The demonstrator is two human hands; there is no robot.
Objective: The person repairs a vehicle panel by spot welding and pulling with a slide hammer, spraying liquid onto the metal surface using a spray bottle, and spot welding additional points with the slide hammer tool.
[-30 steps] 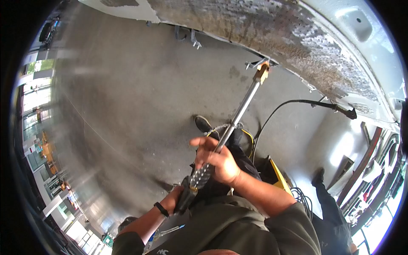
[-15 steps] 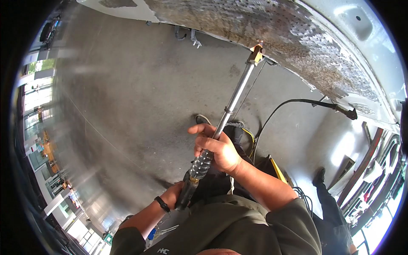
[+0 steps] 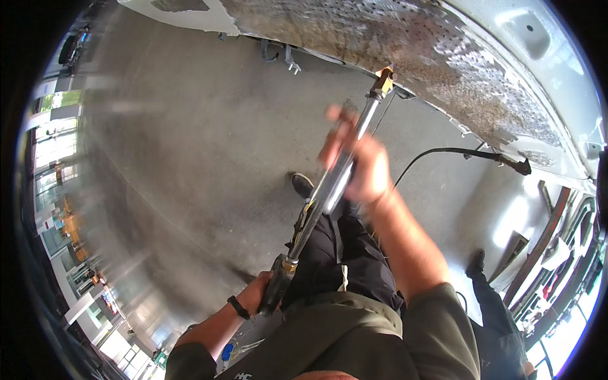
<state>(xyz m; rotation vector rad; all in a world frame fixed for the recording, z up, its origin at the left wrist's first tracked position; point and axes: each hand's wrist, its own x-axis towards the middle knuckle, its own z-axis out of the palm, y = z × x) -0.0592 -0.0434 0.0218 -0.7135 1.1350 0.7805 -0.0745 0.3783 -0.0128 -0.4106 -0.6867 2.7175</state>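
A long metal slide hammer (image 3: 310, 234) runs diagonally from my body up to the car panel (image 3: 437, 69). Its brass-coloured tip (image 3: 384, 81) touches the lower part of the panel, where the metal is bare, rusty and covered in small marks. My left hand (image 3: 256, 290) is wrapped round the dark handle at the near end. Farther up the rod, my right hand (image 3: 367, 168) is around the sliding weight, blurred by motion, with some fingers sticking out. The weight itself is smeared too, and bare rod shows between it and the handle.
A black cable (image 3: 443, 151) hangs from a clamp (image 3: 522, 167) at the panel's right edge. My shoe (image 3: 303, 185) stands on the grey floor (image 3: 190, 126). Another person's leg (image 3: 487, 297) is at the right, near a rack of long parts (image 3: 557, 253).
My right hand has moved up the rod towards the panel with the sliding weight. My left hand stays on the handle, and the tip remains against the panel.
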